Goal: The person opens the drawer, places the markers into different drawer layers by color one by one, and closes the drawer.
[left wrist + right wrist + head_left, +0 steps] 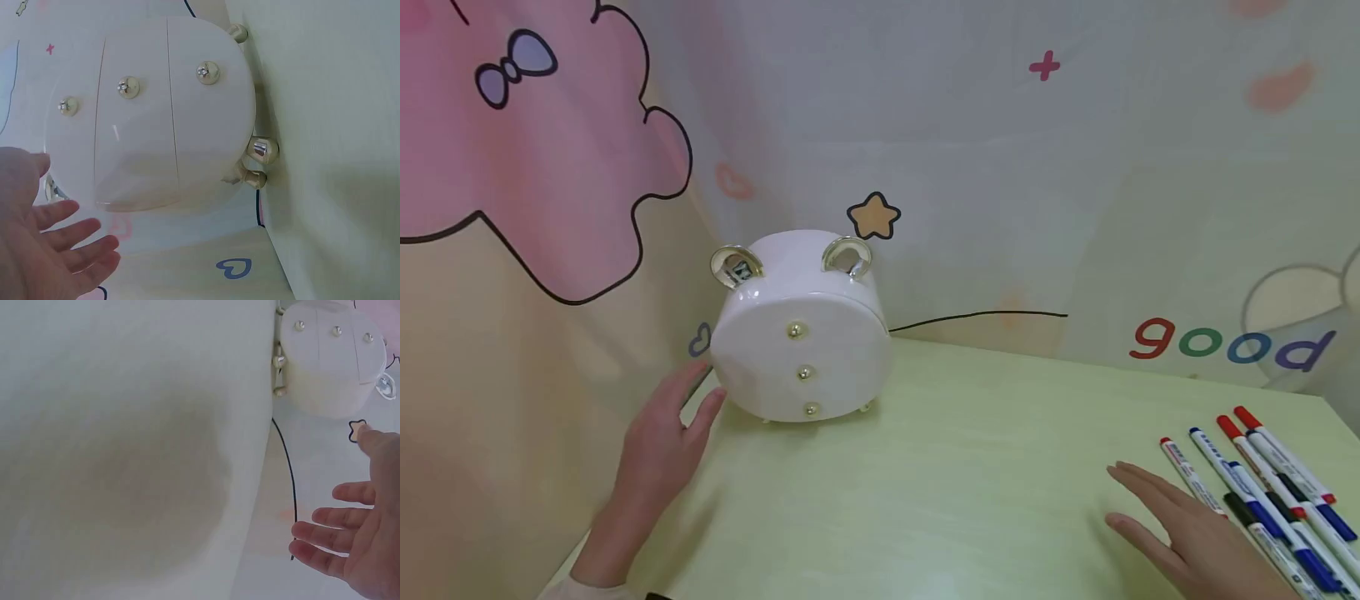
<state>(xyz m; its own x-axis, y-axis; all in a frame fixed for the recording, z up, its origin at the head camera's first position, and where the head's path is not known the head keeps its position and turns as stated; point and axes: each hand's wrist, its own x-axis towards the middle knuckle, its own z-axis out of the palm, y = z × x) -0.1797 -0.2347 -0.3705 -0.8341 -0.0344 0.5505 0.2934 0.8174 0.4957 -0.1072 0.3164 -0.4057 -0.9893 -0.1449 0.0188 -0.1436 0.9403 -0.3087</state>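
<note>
Behind everything we see a printed backdrop point(970, 150), then the pale green table point(925, 500). At the table's back left corner stands a glossy white mini chest of drawers point(775, 358), rounded like an animal's head, with two seams across its front, three shiny knobs point(805, 372) in a line, gold-toned ears point(829, 254) on top and small feet point(262, 150) beneath. Our left hand point(658, 450) is just beside the chest's left side, fingers relaxed and thumb held wide; we cannot tell whether it touches. Our right hand point(1191, 533), fingers extended and thumb apart, is toward the table's front right corner, well apart from the chest. On the backdrop we read "good" point(1232, 347) in coloured letters. Near the table's right edge lie capped markers point(1262, 468), their print too small to read.
</note>
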